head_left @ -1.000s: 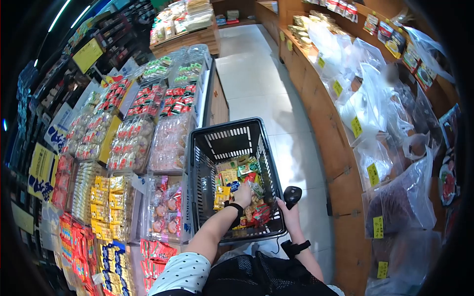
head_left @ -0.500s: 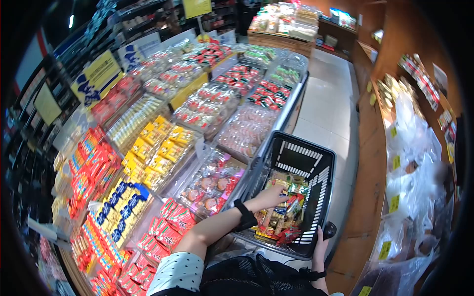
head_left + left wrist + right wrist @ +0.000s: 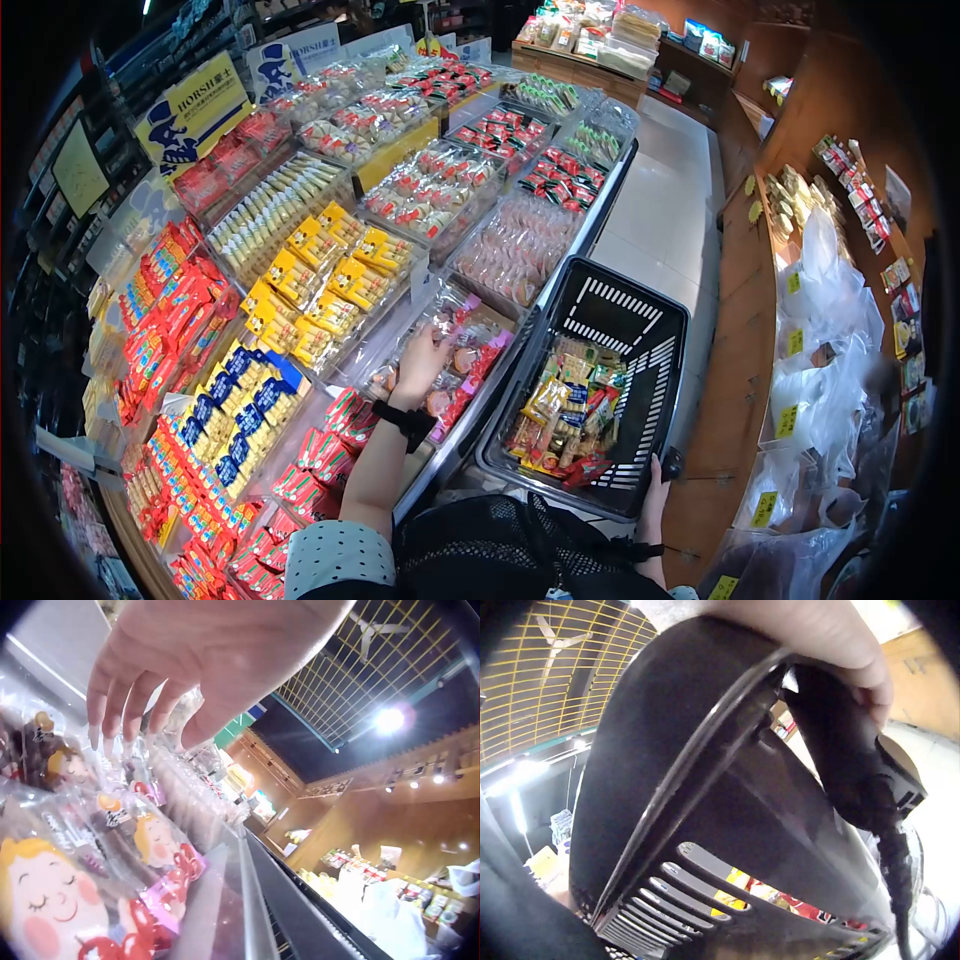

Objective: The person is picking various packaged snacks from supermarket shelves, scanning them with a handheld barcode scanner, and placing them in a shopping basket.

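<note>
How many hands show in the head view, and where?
2. The left hand hovers over clear snack packets; the right hand, partly hidden, grips a black scanner at the basket's near corner.

Black slotted plastic basket (image 3: 655, 320): matt, smooth. Clear cartoon-face snack packets (image 3: 67, 892): glossy crinkled film. Brown counter (image 3: 735, 330): wood. Black handheld scanner (image 3: 840, 757): matt plastic.

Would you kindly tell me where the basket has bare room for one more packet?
Bare room: the far end of the basket, between its slotted far wall and the snack pile. Crowded: the near end by the right hand, heaped with packets, and the display bin under the left hand.
</note>
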